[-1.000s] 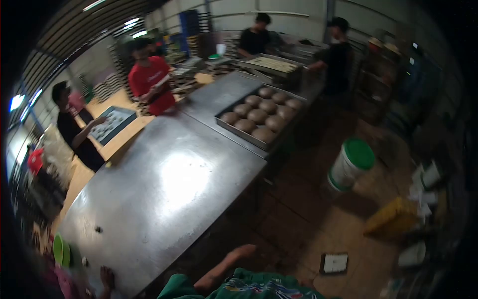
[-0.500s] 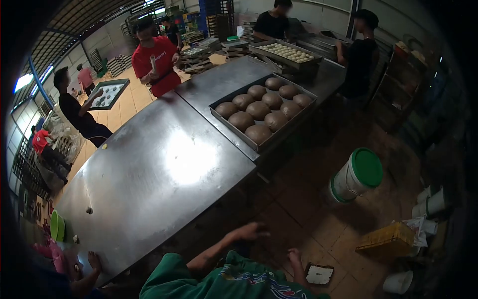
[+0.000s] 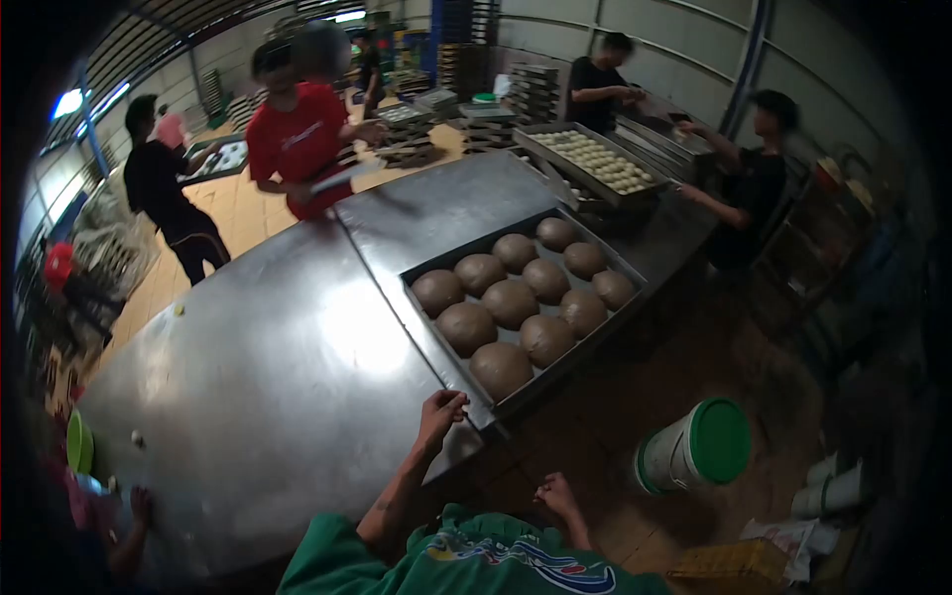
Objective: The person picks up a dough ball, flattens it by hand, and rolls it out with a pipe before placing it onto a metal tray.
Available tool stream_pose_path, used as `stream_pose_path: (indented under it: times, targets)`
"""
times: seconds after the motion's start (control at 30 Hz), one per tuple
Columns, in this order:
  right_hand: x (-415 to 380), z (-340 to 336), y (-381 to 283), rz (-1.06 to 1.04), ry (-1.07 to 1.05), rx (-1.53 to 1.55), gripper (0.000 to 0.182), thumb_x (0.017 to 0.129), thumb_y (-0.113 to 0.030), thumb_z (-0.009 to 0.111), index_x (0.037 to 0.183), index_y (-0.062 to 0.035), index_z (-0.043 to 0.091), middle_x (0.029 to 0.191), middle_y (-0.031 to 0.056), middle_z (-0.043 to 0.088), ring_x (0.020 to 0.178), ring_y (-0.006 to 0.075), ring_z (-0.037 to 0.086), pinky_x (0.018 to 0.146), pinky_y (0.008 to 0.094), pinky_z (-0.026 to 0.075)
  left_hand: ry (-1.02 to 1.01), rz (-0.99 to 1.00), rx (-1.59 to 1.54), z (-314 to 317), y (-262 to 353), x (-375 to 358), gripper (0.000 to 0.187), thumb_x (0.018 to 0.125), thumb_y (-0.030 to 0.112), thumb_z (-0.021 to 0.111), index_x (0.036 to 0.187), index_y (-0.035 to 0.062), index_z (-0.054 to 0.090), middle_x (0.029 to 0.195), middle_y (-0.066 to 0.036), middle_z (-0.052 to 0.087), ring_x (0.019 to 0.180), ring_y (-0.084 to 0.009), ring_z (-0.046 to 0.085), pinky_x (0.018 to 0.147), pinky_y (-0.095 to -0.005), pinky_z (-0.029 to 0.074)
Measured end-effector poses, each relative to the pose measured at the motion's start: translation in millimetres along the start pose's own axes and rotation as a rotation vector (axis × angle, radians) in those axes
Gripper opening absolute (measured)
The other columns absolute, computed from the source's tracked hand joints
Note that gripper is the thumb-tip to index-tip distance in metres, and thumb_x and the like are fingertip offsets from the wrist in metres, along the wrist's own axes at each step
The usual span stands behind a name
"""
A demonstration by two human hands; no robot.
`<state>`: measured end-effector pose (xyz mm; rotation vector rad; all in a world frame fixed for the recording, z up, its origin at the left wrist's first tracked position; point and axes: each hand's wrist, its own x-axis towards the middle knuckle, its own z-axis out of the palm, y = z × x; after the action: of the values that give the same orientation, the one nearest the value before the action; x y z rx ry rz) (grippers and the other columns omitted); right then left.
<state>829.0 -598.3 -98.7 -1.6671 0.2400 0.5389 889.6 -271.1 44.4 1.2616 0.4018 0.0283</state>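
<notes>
Sitting flat on the right part of the metal table (image 3: 248,416), just right of the seam: one big dark tray (image 3: 539,375) full of smooth brown dough balls (image 3: 511,303). Looks pretty close to the table's right-hand edge, near corner especially, so could probably get shoved partly over with a careless bump from a forearm or sleeve. Could also end up with dented or stuck-together balls, going by the tight gaps, if jolted sideways or pressed by a stray knuckle. As for the left hand (image 3: 439,409), hovering or resting just left of that near corner (can't tell about contact with the metal), half open with bent fingers, apparently holding nothing. As for the right hand (image 3: 558,493), out past the near edge of the table, loosely bent, too small to tell how far closed, and no object visible in it. Farther out, up at the far right: another tray (image 3: 565,171) with rows of small pale pieces. Down on the floor to the right, a white bucket (image 3: 666,454) with a green lid (image 3: 719,441). Way over at the left end, a green bowl (image 3: 79,443), plus a co-worker's hand (image 3: 142,506) nearby at the table edge.
</notes>
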Motion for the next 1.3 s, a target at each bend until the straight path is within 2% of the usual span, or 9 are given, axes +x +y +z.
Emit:
stream_pose_path:
  times: [0.27,0.37,0.47,0.6,0.73,0.8,0.9,1.13,1.3]
  targets:
    - [96,-34,-27,-0.185,-0.127,-0.643,0.040,0.074,-0.008,0.070,0.105,0.0047,0.048,0.078,0.0121,0.059,0.067,0.0219,0.063,0.059,0.0335,0.051,-0.377,-0.271,0.316,59,-13,-37,0.032,0.088,0.036,0.068,0.099,0.0057,0.066,0.080,-0.001,0.063,0.068,-0.0084,0.054,0.061,-0.0254,0.045]
    - [122,-66,-33,0.083,-0.188,-0.568,0.041,0.069,-0.013,0.074,0.099,0.0048,0.052,0.085,0.0151,0.063,0.078,0.0252,0.065,0.066,0.0363,0.051,-0.418,-0.289,0.405,81,-26,-49,0.037,0.089,0.038,0.067,0.102,0.0033,0.065,0.086,-0.004,0.066,0.075,-0.0116,0.058,0.067,-0.0274,0.047]
    - [141,-94,-65,0.040,-0.210,-0.628,0.058,0.066,-0.021,0.072,0.112,0.0110,0.055,0.100,0.0245,0.064,0.101,0.0348,0.061,0.084,0.0414,0.049,-0.309,-0.434,0.421,112,-28,-38,0.039,0.088,0.038,0.068,0.105,0.0034,0.064,0.092,-0.006,0.067,0.077,-0.0115,0.057,0.069,-0.0272,0.047]
    - [186,-119,-99,0.001,-0.243,-0.803,0.060,0.066,-0.022,0.066,0.115,0.0121,0.056,0.115,0.0330,0.059,0.114,0.0445,0.054,0.094,0.0445,0.046,-0.146,-0.279,0.246,146,-6,-10,0.032,0.089,0.033,0.068,0.104,0.0052,0.064,0.088,-0.001,0.063,0.075,-0.0090,0.055,0.069,-0.0249,0.046]
    - [232,-147,-99,0.055,-0.290,-0.814,0.055,0.067,-0.023,0.062,0.109,0.0112,0.060,0.108,0.0351,0.060,0.111,0.0442,0.057,0.093,0.0452,0.047,0.142,-0.071,0.156,127,40,22,0.030,0.090,0.026,0.067,0.111,0.0048,0.062,0.090,0.000,0.064,0.078,-0.0083,0.058,0.067,-0.0259,0.050]
    - [260,-164,-75,0.098,-0.369,-0.938,0.033,0.072,-0.023,0.059,0.093,0.0005,0.068,0.100,0.0281,0.064,0.100,0.0399,0.062,0.084,0.0464,0.049,0.350,0.184,0.327,84,36,50,0.029,0.090,0.025,0.068,0.108,0.0031,0.062,0.089,-0.002,0.064,0.076,-0.0095,0.060,0.062,-0.0267,0.051]
    - [345,-212,63,-0.442,-0.739,-1.309,0.028,0.078,-0.024,0.052,0.080,-0.0014,0.068,0.088,0.0254,0.064,0.088,0.0386,0.064,0.075,0.0467,0.049,0.671,0.236,0.427,31,45,85,0.028,0.089,0.026,0.068,0.102,0.0014,0.062,0.076,-0.002,0.061,0.065,-0.0089,0.056,0.057,-0.0254,0.048]
    - [331,-222,19,-0.535,-0.769,-1.388,0.023,0.080,-0.019,0.051,0.082,-0.0050,0.070,0.090,0.0207,0.068,0.086,0.0406,0.065,0.070,0.0478,0.053,0.816,-0.067,0.425,-1,63,137,0.047,0.083,0.036,0.071,0.109,-0.0024,0.060,0.097,-0.015,0.068,0.080,-0.0201,0.066,0.068,-0.0324,0.053]
    - [299,-230,9,0.112,-0.365,-0.977,0.041,0.073,-0.023,0.055,0.088,0.0139,0.063,0.097,0.0377,0.060,0.094,0.0420,0.064,0.081,0.0435,0.049,0.897,-0.084,0.587,-26,49,176,0.061,0.078,0.044,0.071,0.110,-0.0067,0.058,0.101,-0.026,0.066,0.096,-0.0349,0.065,0.082,-0.0415,0.051]
